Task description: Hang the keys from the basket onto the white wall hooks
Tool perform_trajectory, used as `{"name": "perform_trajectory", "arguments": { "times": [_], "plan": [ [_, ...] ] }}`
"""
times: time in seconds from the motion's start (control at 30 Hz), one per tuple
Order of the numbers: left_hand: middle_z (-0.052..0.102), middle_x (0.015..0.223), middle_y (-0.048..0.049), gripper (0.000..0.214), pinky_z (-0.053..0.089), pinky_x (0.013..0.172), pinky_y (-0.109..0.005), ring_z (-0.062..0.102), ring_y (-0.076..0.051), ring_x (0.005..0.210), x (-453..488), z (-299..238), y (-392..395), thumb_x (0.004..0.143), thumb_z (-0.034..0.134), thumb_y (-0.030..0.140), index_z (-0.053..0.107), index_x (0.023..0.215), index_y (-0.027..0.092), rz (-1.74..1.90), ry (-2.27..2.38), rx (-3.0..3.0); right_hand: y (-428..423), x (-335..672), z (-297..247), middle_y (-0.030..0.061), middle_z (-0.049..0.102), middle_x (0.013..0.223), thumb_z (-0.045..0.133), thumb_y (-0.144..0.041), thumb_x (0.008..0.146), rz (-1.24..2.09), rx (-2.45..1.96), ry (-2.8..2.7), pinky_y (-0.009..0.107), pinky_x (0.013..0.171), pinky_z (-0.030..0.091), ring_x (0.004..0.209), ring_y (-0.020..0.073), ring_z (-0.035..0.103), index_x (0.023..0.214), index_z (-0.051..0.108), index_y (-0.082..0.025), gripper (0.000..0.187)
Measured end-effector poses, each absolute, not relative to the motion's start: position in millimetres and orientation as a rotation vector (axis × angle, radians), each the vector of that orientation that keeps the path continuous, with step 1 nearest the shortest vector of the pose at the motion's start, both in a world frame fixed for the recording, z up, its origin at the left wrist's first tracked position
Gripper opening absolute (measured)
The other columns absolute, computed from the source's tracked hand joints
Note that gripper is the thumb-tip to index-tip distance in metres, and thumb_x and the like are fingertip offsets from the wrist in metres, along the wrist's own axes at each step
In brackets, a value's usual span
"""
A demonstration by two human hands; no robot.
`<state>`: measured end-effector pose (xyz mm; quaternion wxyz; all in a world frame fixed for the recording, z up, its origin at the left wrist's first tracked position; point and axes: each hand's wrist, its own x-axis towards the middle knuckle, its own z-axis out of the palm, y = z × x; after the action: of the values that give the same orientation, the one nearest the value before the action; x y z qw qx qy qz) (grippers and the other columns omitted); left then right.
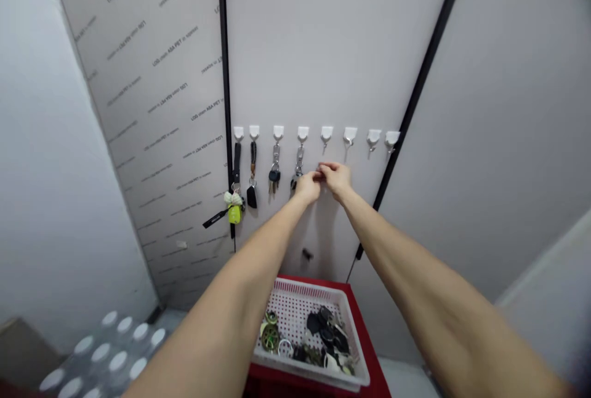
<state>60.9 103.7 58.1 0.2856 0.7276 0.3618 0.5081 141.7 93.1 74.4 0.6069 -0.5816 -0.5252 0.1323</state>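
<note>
Both my hands reach forward to the wall, just below the row of white hooks. My left hand (308,186) is closed with its fingertips pinched, close beside a bunch of keys (299,158) on a metal clip. My right hand (337,179) meets it, its fingers also pinched together. Whatever is between the fingertips is too small to make out. Above them is a bare white hook (327,132). Below the hands a small dark blurred thing (307,254) shows against the wall; I cannot tell whether it hangs from anything.
Farther left hang another key bunch (274,173), a black fob (252,195) on a braided strap, and a lime-green fob (234,213). A white basket (318,292) with keys and trinkets stands on a red surface (369,349). Capped bottles (100,352) stand lower left.
</note>
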Motion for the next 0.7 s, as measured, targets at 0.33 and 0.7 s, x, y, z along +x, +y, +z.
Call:
{"name": "perform_trajectory", "arguments": {
  "times": [0.33, 0.7],
  "plan": [
    [0.050, 0.100, -0.0078, 0.033, 0.030, 0.085, -0.028, 0.044, -0.012, 0.093, 24, -62, 97, 0.062, 0.040, 0.005, 0.048, 0.093, 0.012, 1.245, 0.812, 1.864, 29, 213, -150, 0.0052, 0.058, 0.062, 0.044, -0.023, 0.058, 0.714, -1.673, -0.899, 0.023, 0.047, 0.038, 0.055, 0.0127, 0.053, 0.075, 0.053, -0.011, 0.023],
    [0.051, 0.099, -0.0095, 0.033, 0.031, 0.082, -0.028, 0.046, -0.015, 0.090, -23, -116, 95, 0.064, 0.042, 0.023, 0.047, 0.094, 0.009, 0.797, 1.110, 1.678, 63, 240, -172, 0.0022, 0.056, 0.057, 0.048, -0.027, 0.057, 1.078, -1.666, -0.999, 0.021, 0.050, 0.038, 0.054, 0.0100, 0.051, 0.070, 0.054, -0.012, 0.021]
  ]
}}
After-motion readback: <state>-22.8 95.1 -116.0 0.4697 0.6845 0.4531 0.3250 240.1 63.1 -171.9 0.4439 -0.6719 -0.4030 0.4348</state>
